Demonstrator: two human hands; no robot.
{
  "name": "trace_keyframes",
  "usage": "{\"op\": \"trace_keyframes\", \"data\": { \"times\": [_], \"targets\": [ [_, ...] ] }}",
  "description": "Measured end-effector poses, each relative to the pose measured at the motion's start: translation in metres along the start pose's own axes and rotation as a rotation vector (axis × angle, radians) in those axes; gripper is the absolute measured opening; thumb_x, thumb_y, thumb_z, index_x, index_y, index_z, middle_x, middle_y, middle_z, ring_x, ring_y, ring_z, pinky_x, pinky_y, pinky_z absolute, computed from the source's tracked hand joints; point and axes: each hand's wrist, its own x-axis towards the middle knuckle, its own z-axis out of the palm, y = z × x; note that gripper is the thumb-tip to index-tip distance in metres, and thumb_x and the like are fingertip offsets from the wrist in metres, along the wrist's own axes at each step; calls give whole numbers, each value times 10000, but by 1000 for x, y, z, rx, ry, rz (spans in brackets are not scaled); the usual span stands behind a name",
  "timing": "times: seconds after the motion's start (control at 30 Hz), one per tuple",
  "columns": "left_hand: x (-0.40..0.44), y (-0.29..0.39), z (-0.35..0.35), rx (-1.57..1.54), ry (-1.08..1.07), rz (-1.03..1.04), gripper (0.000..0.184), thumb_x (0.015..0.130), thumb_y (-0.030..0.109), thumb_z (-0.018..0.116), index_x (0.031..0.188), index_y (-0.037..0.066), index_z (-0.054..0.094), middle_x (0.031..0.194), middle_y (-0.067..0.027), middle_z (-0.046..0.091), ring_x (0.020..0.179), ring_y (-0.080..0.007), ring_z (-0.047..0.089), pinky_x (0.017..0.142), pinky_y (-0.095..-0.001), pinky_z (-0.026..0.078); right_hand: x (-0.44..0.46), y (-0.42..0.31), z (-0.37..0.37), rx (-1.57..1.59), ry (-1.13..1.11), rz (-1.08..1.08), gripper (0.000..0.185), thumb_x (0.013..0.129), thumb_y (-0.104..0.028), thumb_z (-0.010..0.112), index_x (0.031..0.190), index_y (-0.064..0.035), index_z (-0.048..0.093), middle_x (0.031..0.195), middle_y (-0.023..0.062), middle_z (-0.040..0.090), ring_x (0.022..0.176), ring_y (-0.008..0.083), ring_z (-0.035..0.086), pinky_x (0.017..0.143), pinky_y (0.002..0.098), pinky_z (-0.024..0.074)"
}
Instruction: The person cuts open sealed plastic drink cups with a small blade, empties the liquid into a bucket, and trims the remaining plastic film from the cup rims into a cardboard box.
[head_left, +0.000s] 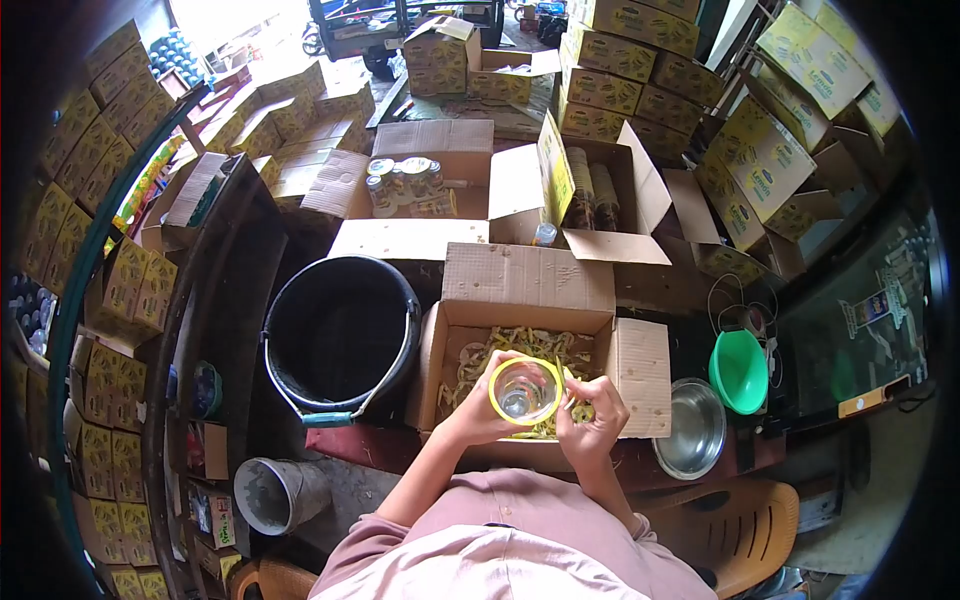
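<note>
A clear cup or jar with a yellow rim (528,428) is tilted so that I look down through its round mouth. Wrapped around its left side is my left hand (480,408), with the fingers closed on it. My right hand (592,415) is at the right of the rim, thumb and fingers pinched together. A thin yellowish strip seems to stand between those fingers, too small to make out fully. Below both hands an open cardboard box (642,380) contains a heap of yellow and pale strips (470,365), partly hidden by my hands.
A black bucket (340,330) stands left of the box; a metal bowl (690,428) and green basin (738,372) stand right. Ahead, one open carton (435,140) holds several jars (405,185), another (640,180) holds stacked round pieces. Yellow cartons (610,90) are piled around.
</note>
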Motion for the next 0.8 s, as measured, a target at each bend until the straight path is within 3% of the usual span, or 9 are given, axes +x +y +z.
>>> {"op": "trace_keyframes", "data": {
  "times": [0.67,0.7,0.8],
  "targets": [
    [2,-8,-3,-151,-58,-49,628,589,80,753,1098,41,388,1017,-56,474,978,-137,489,869,-279,394,4,17,-6,200,-139,119,193,614,116,614,764,-1,578,673,40,483,596,90,500,523,205,398],
    [3,-9,-5,-67,-101,-38,600,590,82,753,1079,43,407,1014,-53,453,976,-139,479,864,-274,395,7,14,-5,174,-107,118,190,612,89,620,772,-14,620,616,53,508,543,118,515,494,221,410],
    [2,-10,-2,-232,-92,-98,519,589,95,754,1028,31,485,1010,-59,422,963,-153,473,844,-271,404,7,17,-5,164,-124,123,202,606,98,602,774,-13,621,619,57,511,553,124,524,492,225,416]
  ]
}}
